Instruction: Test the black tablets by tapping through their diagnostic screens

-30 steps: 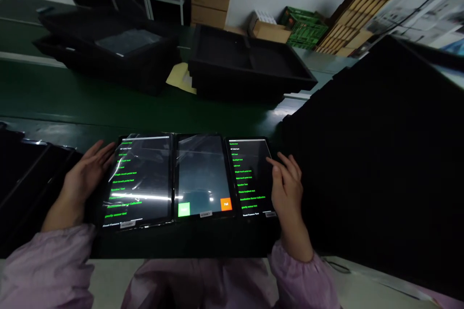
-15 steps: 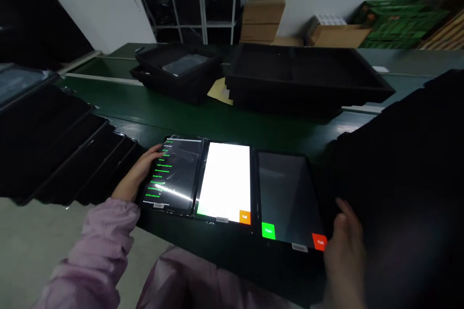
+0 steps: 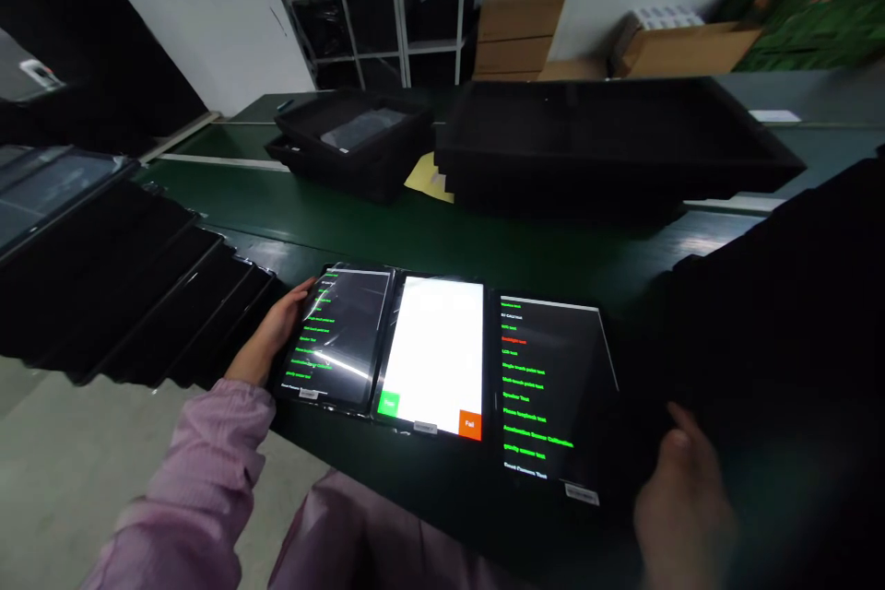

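Three tablets lie side by side on the dark green bench. The left tablet (image 3: 336, 336) shows a list of mostly green text lines on black. My left hand (image 3: 277, 323) is closed on its left edge, with part of the fingers hidden. The middle tablet (image 3: 434, 341) has a white screen with a green button and an orange Fail button. On the right tablet (image 3: 553, 369) there is a list in green, with one red line. My right hand (image 3: 681, 484) is beside that tablet's lower right edge, apart from it, fingers loosely parted and nothing visible in them.
Black trays are stacked at the left (image 3: 138, 286), with tablets on top. More black trays (image 3: 608, 147) stand across the bench (image 3: 332, 217), by a yellow paper (image 3: 429, 180). A dark stack (image 3: 795, 295) rises at the right. Cardboard boxes (image 3: 518, 28) and shelves are behind.
The right tablet's screen went from a dark page with green and red buttons to a text list. My right hand has moved slightly right in view; the whole view has shifted a little.
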`<state>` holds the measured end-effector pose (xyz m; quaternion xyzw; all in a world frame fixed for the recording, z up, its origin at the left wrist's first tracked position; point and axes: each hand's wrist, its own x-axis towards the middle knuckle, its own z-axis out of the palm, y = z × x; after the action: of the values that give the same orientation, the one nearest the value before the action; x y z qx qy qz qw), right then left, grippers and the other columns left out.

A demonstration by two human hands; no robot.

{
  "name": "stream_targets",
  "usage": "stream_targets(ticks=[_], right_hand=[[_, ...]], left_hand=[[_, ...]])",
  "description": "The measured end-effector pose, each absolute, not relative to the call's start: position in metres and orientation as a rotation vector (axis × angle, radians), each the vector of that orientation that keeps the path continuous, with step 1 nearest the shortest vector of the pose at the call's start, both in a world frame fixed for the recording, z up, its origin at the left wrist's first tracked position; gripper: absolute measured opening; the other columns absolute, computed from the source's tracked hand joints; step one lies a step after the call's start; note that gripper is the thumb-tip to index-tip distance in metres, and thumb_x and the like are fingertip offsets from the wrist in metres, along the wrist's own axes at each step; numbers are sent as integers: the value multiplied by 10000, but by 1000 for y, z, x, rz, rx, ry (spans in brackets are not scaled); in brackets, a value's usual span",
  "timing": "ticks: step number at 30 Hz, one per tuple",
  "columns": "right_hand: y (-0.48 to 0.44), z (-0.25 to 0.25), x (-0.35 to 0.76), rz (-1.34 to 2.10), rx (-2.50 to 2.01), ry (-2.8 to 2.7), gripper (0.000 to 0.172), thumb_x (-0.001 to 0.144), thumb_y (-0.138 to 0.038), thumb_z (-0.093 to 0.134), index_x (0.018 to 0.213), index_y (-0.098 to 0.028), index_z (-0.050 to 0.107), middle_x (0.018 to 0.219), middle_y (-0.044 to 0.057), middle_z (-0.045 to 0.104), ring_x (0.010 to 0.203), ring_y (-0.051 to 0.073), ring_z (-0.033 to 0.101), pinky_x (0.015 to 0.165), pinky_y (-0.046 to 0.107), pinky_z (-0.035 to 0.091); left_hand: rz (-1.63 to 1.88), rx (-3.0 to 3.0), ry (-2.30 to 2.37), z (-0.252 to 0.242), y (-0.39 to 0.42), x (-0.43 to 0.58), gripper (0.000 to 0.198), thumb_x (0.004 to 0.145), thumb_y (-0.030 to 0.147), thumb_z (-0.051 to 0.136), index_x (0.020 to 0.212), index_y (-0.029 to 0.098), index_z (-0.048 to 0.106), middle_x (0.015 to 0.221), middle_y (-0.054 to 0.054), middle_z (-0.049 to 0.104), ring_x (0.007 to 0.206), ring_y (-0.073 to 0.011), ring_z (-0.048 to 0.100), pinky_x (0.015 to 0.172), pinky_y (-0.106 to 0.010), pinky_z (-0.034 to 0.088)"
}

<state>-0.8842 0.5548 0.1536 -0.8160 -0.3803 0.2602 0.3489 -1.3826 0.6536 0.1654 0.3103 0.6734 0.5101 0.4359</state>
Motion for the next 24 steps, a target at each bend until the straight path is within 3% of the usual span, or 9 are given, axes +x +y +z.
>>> stream_targets(ticks=[4, 9, 13, 18, 21, 24], right_hand=[[556, 160, -885, 678, -2192, -846, 817, 953, -766, 239, 1505, -249, 548, 1584, 163, 500, 1386, 453, 528, 1094, 664, 425], [550, 157, -876, 608, -2120, -946, 847, 968, -757, 212, 1458, -178, 590, 1521, 180, 566, 1352, 443, 546, 1074, 645, 433], [532, 146, -856, 543, -2111, -1005, 803, 978, -745, 245, 1408, -186, 630, 1460, 172, 614, 1340, 406, 557, 1081, 604, 449], [519, 154, -837, 681, -2137, -943, 888, 942, -793, 292, 1418, -109, 600, 1492, 220, 580, 1382, 433, 536, 1138, 656, 410], [530, 168, -842, 543, -2030, -1133, 831, 937, -796, 350, 1333, -136, 663, 1535, 201, 548, 1460, 426, 462, 1173, 665, 382], [554, 178, -861, 371, -1850, -1500, 652, 997, -711, 388, 1243, -214, 732, 1637, 123, 443, 1569, 401, 284, 1195, 692, 345]], left_hand=[[1286, 814, 1708, 158, 650, -1393, 469, 635, 484, 774, 1016, 213, 793, 1458, -98, 656, 1475, -365, 465, 1267, -467, 305], [1294, 892, 1730, 154, 649, -1404, 471, 685, 614, 722, 977, 248, 775, 1611, -72, 506, 1571, -360, 292, 1307, -470, 179], [1283, 924, 1726, 150, 648, -1408, 441, 741, 588, 684, 997, 237, 760, 1601, -86, 516, 1569, -353, 300, 1311, -458, 172], [1304, 911, 1694, 147, 645, -1405, 420, 845, 533, 636, 1075, 194, 729, 1607, -87, 510, 1553, -315, 347, 1310, -417, 192], [1332, 878, 1652, 148, 648, -1401, 454, 869, 551, 606, 1107, 180, 716, 1555, -92, 569, 1536, -318, 379, 1309, -440, 205], [1367, 866, 1628, 149, 655, -1395, 479, 867, 551, 613, 1136, 163, 697, 1518, -94, 606, 1534, -325, 377, 1311, -438, 207]])
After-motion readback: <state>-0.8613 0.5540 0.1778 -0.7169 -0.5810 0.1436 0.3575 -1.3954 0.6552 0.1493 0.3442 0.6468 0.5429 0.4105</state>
